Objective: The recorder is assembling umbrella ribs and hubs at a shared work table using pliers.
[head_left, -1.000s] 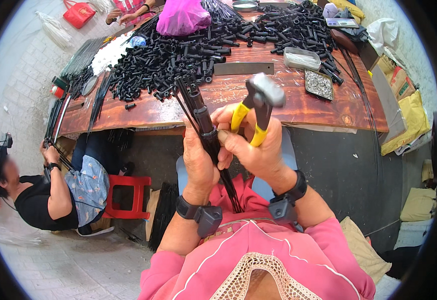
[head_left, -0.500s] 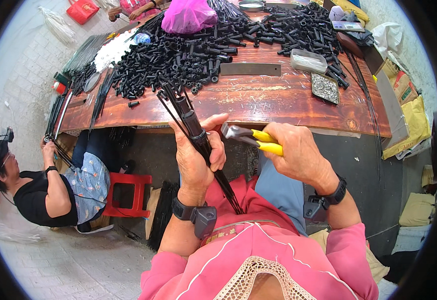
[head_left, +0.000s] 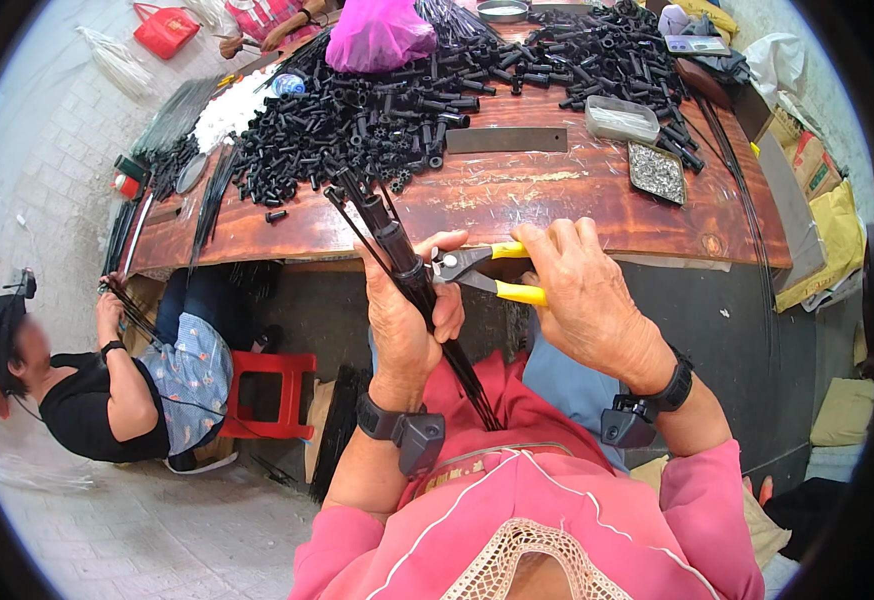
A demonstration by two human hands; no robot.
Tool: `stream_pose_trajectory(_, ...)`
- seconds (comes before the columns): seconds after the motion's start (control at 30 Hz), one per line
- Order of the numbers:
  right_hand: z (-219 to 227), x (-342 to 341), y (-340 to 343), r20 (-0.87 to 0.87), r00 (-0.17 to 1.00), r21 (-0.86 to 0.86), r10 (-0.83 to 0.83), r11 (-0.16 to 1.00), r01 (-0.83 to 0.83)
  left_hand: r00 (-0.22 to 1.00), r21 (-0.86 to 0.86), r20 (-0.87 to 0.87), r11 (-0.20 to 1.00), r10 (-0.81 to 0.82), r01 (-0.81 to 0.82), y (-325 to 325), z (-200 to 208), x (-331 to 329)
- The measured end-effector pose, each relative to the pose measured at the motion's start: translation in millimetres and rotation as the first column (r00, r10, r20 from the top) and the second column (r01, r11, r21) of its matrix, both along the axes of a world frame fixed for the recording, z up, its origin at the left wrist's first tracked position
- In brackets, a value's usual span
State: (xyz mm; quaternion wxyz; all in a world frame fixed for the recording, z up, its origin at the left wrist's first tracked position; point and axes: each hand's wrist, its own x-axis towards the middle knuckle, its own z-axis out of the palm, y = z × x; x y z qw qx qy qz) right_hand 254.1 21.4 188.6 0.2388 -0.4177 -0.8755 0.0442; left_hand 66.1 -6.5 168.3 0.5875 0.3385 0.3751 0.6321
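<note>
My left hand (head_left: 400, 325) is closed around a black umbrella frame (head_left: 393, 240), a tilted bundle of thin ribs with a ribbed plastic collar near its top. The lower ends of the ribs reach down to my lap. In my right hand (head_left: 592, 300) is a pair of pliers (head_left: 522, 294) with yellow handles, which are spread apart. The metal head of the pliers lies beside the collar, close to my left thumb and fingers. Whether the jaws grip anything there I cannot make out.
Heaps of black plastic parts (head_left: 347, 130) cover the back of the wooden table (head_left: 517, 215). A flat metal bar (head_left: 507, 140), a clear box (head_left: 622, 120) and a tray of small metal bits (head_left: 656, 172) lie nearer. A co-worker (head_left: 107, 390) sits at left on a red stool (head_left: 275, 395).
The pliers' handles have spread wider, and my right hand's fingers have loosened and lifted. The pliers' head has come closer to the collar. My left hand still holds the umbrella frame.
</note>
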Motion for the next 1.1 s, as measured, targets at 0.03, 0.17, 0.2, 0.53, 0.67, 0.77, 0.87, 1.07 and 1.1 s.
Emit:
stream_pose_trajectory(0.03,-0.2,-1.0,-0.4,0.001,1.000,0.004,-0.009,1.000,0.009,1.000,0.014,-0.001,1.000,-0.006,0.006,0.3,-1.8,-1.1)
stream_pose_trajectory(0.17,1.0,-2.1,-0.8,0.025,0.999,0.057,-0.033,0.998,0.032,1.000,0.029,-0.002,1.000,-0.011,0.011,0.8,-1.6,-1.1)
stream_pose_trajectory(0.2,3.1,-2.2,-1.6,0.036,0.999,0.072,-0.036,0.997,0.034,1.000,0.030,-0.001,0.999,-0.010,0.010,1.2,-1.5,-1.2)
stream_pose_trajectory(0.53,12.3,0.9,0.5,0.078,0.997,0.099,-0.009,0.995,0.002,1.000,0.050,-0.006,0.999,-0.020,0.020,-1.3,-0.1,-0.3)
stream_pose_trajectory(0.67,36.0,4.2,-2.9,0.197,0.980,0.102,-0.033,0.995,0.013,0.996,0.046,-0.084,0.999,0.009,-0.005,-5.7,3.0,2.4)
stream_pose_trajectory(0.77,45.3,4.3,-5.5,0.224,0.972,0.198,-0.072,0.980,0.027,0.996,0.063,-0.090,0.998,0.003,0.003,-5.0,1.7,4.5)
stream_pose_trajectory(0.87,41.2,1.1,-3.6,0.245,0.961,0.187,-0.132,0.978,0.087,0.994,0.025,-0.100,0.999,0.034,-0.032,-4.6,3.6,5.6)
stream_pose_trajectory(1.07,11.1,-9.4,12.6,0.214,0.974,0.072,-0.073,0.996,0.059,0.997,0.020,-0.069,0.999,0.046,-0.044,5.9,-4.3,-3.6)
stream_pose_trajectory(1.1,1.2,-12.0,14.9,0.132,0.990,0.096,-0.052,0.995,0.040,0.996,0.039,-0.055,0.997,0.067,-0.065,5.9,-4.6,-4.1)
